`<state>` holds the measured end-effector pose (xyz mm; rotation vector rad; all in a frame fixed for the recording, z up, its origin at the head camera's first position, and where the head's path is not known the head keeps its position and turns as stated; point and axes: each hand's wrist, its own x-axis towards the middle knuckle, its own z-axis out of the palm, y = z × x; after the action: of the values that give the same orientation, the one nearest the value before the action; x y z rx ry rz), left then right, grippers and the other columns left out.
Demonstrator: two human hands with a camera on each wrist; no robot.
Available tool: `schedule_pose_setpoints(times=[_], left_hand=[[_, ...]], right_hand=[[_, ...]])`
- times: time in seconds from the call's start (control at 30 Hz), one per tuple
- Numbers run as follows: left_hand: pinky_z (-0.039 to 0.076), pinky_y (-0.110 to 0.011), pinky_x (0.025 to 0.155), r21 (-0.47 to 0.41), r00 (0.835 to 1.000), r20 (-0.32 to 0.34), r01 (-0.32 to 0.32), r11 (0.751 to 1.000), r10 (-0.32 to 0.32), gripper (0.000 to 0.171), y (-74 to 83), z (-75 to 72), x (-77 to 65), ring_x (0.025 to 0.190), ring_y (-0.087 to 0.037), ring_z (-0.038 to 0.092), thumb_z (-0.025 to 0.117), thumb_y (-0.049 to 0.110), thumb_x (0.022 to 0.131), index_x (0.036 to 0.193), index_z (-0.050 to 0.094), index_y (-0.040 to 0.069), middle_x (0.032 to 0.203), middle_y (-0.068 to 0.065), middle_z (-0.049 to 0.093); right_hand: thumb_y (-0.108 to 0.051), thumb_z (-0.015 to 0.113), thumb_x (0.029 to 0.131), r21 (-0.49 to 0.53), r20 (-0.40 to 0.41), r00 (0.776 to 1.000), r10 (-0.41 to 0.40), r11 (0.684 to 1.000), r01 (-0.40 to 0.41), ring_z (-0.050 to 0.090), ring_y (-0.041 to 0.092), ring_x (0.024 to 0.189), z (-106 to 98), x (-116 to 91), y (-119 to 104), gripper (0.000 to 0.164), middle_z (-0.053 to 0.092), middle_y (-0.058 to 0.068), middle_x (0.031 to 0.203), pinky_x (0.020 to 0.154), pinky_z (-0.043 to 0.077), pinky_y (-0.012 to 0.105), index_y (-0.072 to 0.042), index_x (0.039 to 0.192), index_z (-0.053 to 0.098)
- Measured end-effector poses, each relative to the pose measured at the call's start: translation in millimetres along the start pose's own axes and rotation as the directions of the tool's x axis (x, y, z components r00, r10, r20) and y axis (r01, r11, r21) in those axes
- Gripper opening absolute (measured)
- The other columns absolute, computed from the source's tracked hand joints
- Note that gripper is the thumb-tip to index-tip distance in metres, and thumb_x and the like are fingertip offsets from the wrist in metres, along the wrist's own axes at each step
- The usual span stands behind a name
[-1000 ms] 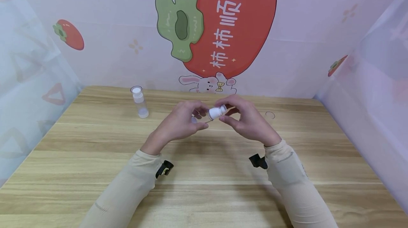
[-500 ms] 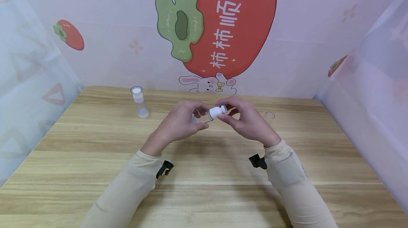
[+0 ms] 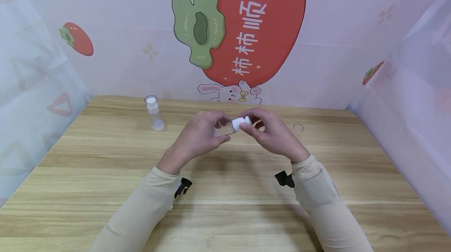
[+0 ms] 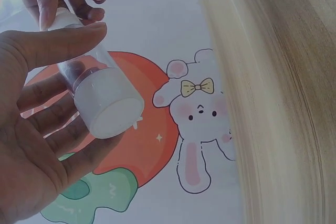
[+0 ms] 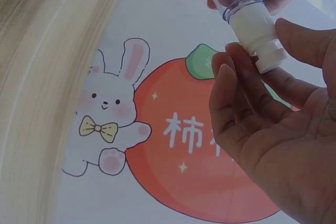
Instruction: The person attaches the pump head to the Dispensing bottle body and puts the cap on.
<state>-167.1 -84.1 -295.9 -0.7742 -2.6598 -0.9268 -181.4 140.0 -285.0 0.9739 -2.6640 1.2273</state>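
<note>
A small clear pump bottle (image 4: 108,102) with a white top (image 5: 254,25) is held tilted above the table, its top pointing right in the head view. My left hand (image 3: 197,132) grips the clear body, thumb on one side and fingers curled round the other. Thumb and fingers of my right hand (image 3: 276,136) pinch the white collar near the pump head. The left palm covers part of the body in the head view. In the left wrist view the broad white base faces the camera.
A second bottle (image 3: 155,114) of the same kind stands upright at the back left of the wooden table (image 3: 225,213). Near the back right lies a thin clear ring-shaped piece (image 3: 298,127). A printed cloth wall (image 3: 317,68) rises behind the table.
The right thumb and fingers have shifted left along the white top, from beside the pump head onto the collar. The left hand keeps its grip on the body, nearly still.
</note>
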Motion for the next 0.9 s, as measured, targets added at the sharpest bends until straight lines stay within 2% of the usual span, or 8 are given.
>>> schedule_pose_setpoints(times=[0.47, 0.9], left_hand=[[0.056, -0.034, 0.076, 0.039, 0.999, -0.027, -0.019, 0.999, 0.020, 0.037, -0.3, 1.3, -0.3, 0.086, -0.018, 0.066, 0.091, 0.012, 0.076, 0.108, 0.074, 0.005, 0.097, -0.004, 0.071], [0.057, -0.033, 0.078, 0.005, 1.000, -0.010, -0.008, 1.000, 0.008, 0.039, -1.2, 0.1, 0.2, 0.087, -0.018, 0.068, 0.090, 0.013, 0.076, 0.110, 0.073, 0.005, 0.101, -0.006, 0.072]], right_hand=[[-0.022, 0.067, 0.100, -0.024, -0.007, 0.998, 0.059, 0.998, -0.059, 0.061, 0.019, 0.089, 2.2, 0.4, -1.6, 0.021, 0.067, 0.001, 0.098, 0.082, 0.055, 0.040, -0.007, 0.114, 0.069], [-0.024, 0.067, 0.100, -0.021, -0.017, 0.998, 0.065, 0.998, -0.066, 0.061, 0.018, 0.093, -0.7, -0.7, -1.9, 0.022, 0.067, 0.000, 0.102, 0.085, 0.053, 0.041, -0.009, 0.117, 0.067]])
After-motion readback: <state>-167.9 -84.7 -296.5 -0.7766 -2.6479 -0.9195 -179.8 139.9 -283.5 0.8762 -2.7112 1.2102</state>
